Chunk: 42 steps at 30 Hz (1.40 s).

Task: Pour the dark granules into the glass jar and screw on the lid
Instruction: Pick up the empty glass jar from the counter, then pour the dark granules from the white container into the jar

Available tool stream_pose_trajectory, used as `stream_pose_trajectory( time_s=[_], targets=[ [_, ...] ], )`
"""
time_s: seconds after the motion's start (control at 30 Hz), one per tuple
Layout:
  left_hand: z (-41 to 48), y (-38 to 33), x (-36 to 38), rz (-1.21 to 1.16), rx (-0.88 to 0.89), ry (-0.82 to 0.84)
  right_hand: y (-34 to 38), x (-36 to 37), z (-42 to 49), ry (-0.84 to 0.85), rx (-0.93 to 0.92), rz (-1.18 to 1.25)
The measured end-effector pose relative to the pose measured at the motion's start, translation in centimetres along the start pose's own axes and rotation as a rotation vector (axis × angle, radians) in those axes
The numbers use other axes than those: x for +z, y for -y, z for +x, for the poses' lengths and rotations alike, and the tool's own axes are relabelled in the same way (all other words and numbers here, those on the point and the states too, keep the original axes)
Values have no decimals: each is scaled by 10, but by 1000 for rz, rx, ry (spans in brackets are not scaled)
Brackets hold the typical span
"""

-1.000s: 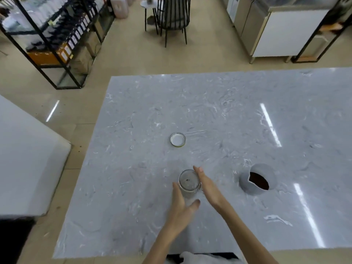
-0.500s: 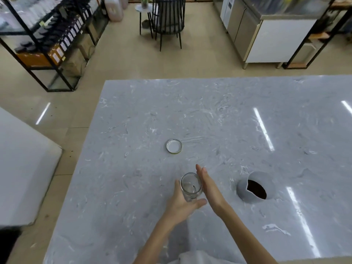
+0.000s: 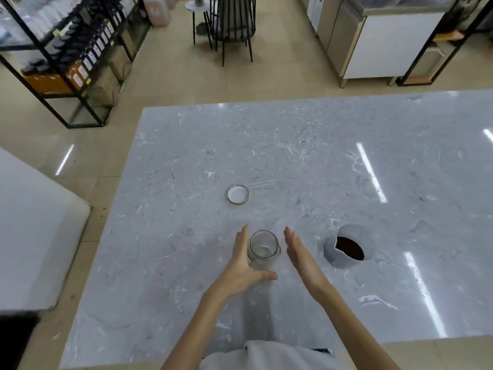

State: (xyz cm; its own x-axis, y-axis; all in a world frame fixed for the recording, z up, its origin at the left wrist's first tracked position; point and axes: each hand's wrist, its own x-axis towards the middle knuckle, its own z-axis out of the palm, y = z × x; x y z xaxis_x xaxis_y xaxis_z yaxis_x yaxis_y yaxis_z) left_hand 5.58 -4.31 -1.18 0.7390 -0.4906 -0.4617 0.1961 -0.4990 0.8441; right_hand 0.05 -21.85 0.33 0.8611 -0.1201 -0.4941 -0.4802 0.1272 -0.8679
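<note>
The empty glass jar (image 3: 262, 248) stands upright on the grey marble table (image 3: 293, 156) in front of me. My left hand (image 3: 240, 268) lies against its left side with straight fingers, thumb spread in front of its base, not curled around it. My right hand (image 3: 301, 260) is flat and open just right of the jar, a small gap between them. The metal lid (image 3: 238, 194) lies upside down beyond the jar. A grey egg-shaped bowl (image 3: 352, 232) to the right holds the dark granules (image 3: 349, 248).
The table's left edge runs close to the lid's side and its near edge is at my body. A white counter (image 3: 32, 236) stands to the left across a floor gap. Black shelving (image 3: 66, 62), a chair (image 3: 232, 20) and a cabinet (image 3: 386, 44) stand beyond.
My right hand has come off the jar and moved a little to the right. My left hand has loosened, its fingers now straight beside the jar. The jar stands on the table.
</note>
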Motion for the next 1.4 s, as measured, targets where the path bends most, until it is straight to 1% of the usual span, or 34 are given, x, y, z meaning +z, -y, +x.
stream_pose_trajectory(
  time_s=[0.13,0.23,0.3,0.4,0.47,0.57,0.63,0.7,0.77,0.83,0.87,0.9,0.97,1.0,1.03,1.1,1.2,1.3,1.33,1.37,1.4],
  targets=[
    [-3,6,10,-17,26,-28,-2,23,-2,-19,21,11],
    [3,7,8,107,91,-100,-11,32,-11,-23,16,-3],
    [9,11,5,169,137,-108,-13,28,-17,-17,15,-21],
    [14,14,4,209,204,-97,-15,20,-17,-78,5,-53],
    [17,15,4,220,270,-122,-11,20,-17,-77,-3,-88],
    [24,17,6,226,261,-168,-5,17,-19,-19,2,-150],
    [28,22,9,229,246,-181,2,6,-22,-12,-23,-224],
    [32,26,11,238,243,-201,14,-13,-29,-47,-140,-357],
    [36,25,15,235,261,-224,30,-44,-36,-132,-306,-489],
    [41,21,21,234,271,-232,47,-86,-41,-193,-381,-625],
    [43,17,26,238,273,-231,54,-107,-42,-176,-374,-724],
    [45,14,30,243,270,-231,59,-128,-40,-124,-341,-857],
    [49,6,39,255,263,-225,60,-163,-31,25,-257,-1164],
    [52,2,44,260,257,-216,55,-174,-24,82,-236,-1274],
    [54,-1,49,265,251,-207,48,-181,-18,119,-231,-1323],
    [58,-6,57,278,245,-190,33,-186,-9,99,-276,-1295],
    [63,-11,68,298,244,-187,23,-182,0,-25,-417,-1293],
    [63,-13,76,295,224,-206,28,-185,-1,31,-420,-1285],
    [63,-12,77,293,221,-212,27,-188,-6,32,-419,-1216],
    [63,-11,77,293,219,-216,24,-192,-14,-22,-417,-1072],
    [63,-11,78,290,219,-218,18,-196,-24,-128,-402,-859]
  ],
)
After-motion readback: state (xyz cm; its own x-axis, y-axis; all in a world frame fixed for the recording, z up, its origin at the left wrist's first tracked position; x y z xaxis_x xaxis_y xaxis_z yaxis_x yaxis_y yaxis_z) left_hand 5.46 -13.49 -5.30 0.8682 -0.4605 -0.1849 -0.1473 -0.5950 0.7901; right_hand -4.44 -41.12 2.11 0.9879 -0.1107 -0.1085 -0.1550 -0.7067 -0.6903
